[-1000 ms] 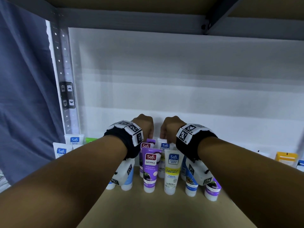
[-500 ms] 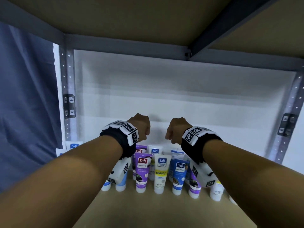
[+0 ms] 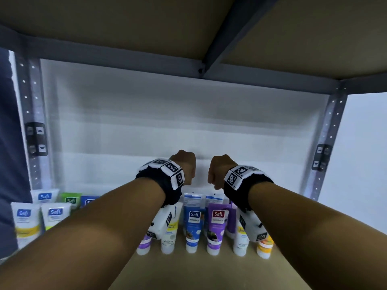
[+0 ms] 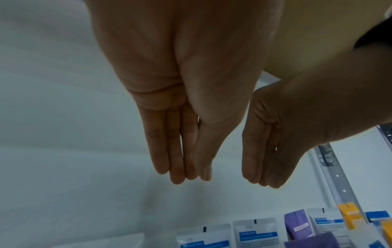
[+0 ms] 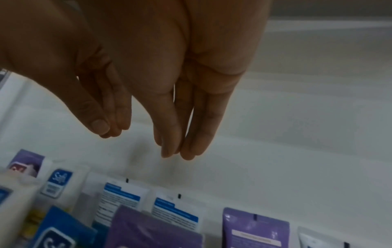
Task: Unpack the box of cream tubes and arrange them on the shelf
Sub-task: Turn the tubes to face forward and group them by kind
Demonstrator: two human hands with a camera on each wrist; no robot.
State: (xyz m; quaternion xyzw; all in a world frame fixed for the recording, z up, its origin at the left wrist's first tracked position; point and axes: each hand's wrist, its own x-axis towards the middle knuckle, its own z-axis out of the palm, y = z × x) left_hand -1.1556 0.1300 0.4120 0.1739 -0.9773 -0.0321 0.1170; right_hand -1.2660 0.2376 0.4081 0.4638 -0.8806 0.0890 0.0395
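Observation:
Cream tubes stand cap-down in rows at the back of the shelf board (image 3: 199, 273), among them a blue tube (image 3: 193, 227), a purple tube (image 3: 216, 229) and white-and-yellow tubes (image 3: 27, 225) at the far left. My left hand (image 3: 184, 164) and right hand (image 3: 219, 170) hover side by side above the middle tubes, close to the white back panel. In the wrist views the left hand (image 4: 186, 176) and the right hand (image 5: 180, 151) point straight fingers downward, hold nothing, and touch no tube. The tube tops (image 5: 174, 211) lie just below the fingertips. No box is in view.
A brown upper shelf (image 3: 125, 21) with a grey crossbeam closes the space overhead. Grey perforated uprights stand at the left (image 3: 31, 122) and right (image 3: 328, 143). An orange-capped tube (image 3: 265, 245) ends the front row on the right. Bare board lies in front of the tubes.
Both hands have risen from the tube tops and now hang above them. The view has swung right and up, showing more tubes at the left and the right upright.

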